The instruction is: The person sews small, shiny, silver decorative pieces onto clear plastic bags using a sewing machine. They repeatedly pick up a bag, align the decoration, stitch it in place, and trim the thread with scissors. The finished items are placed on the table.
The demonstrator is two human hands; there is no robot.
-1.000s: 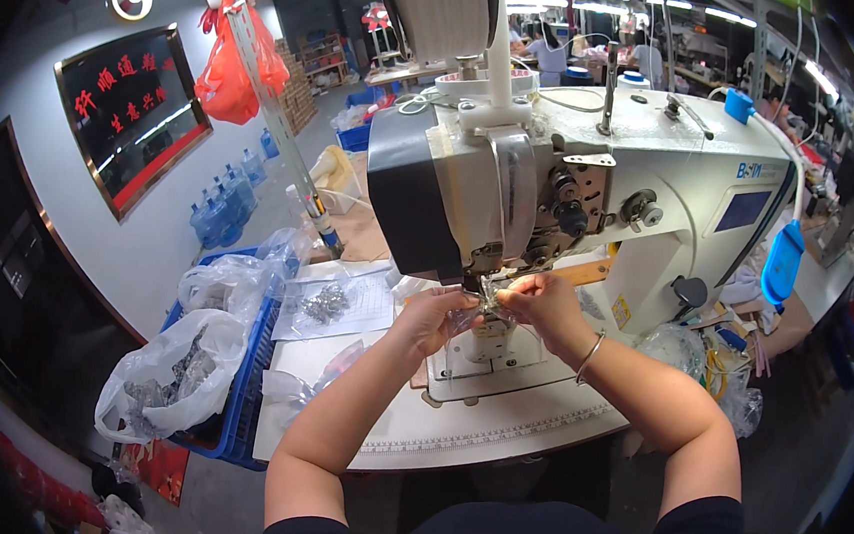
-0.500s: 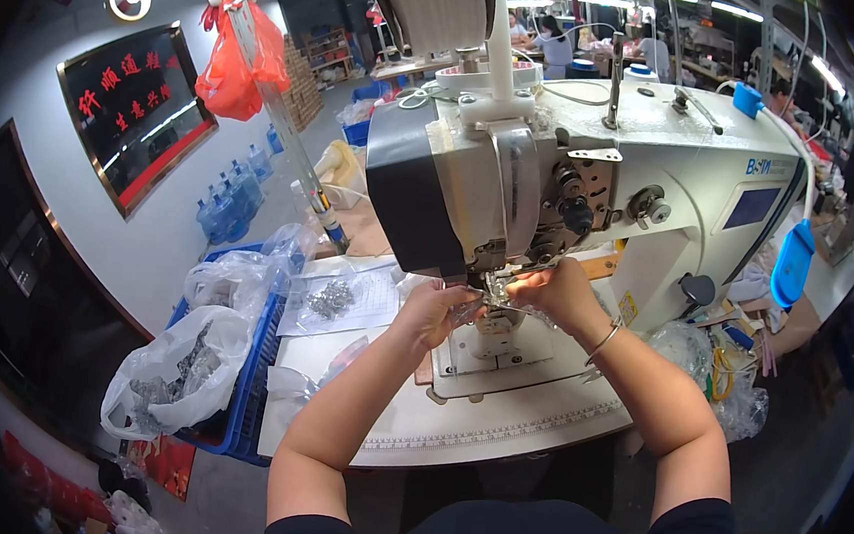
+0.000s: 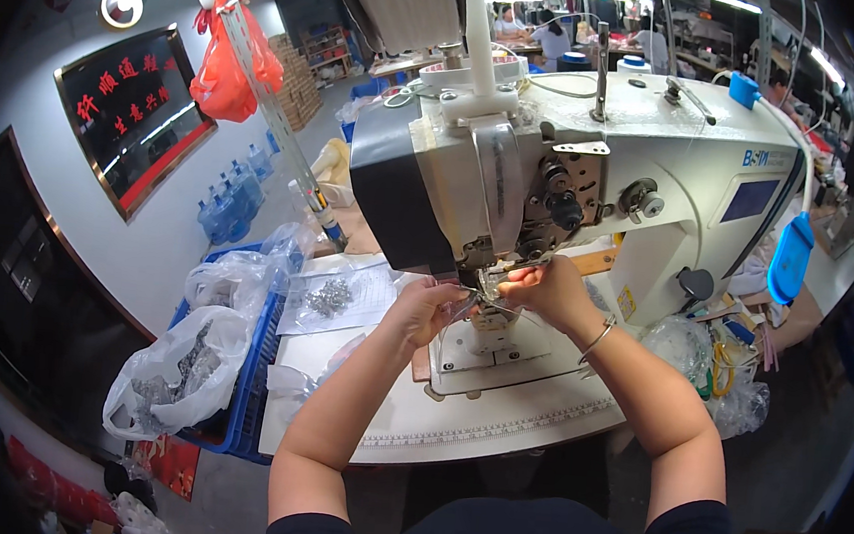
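A white post-bed sewing machine [image 3: 658, 135] stands in front of me, and both my hands work close around its needle area. My left hand [image 3: 426, 309] is closed, thumb and fingers pinching a clear plastic piece [image 3: 460, 310] just left of the presser foot. On the other side, my right hand [image 3: 553, 295] has its fingers curled in by the needle and the top of the post [image 3: 494, 338]. Whatever those fingers hold is too small and partly hidden to name. A bracelet circles my right wrist.
Small shiny pieces [image 3: 328, 297] lie on a paper sheet [image 3: 369, 298] at the left of the white table [image 3: 495, 428]. Beyond its left edge, a blue crate [image 3: 254, 394] holds plastic bags [image 3: 229, 357]. Clear plastic wrap [image 3: 681, 349] lies right of the machine. People sit farther back.
The machine sits slightly farther left and higher in the picture as the view shifts. My hands stay at the needle area, the left still pinching the clear plastic.
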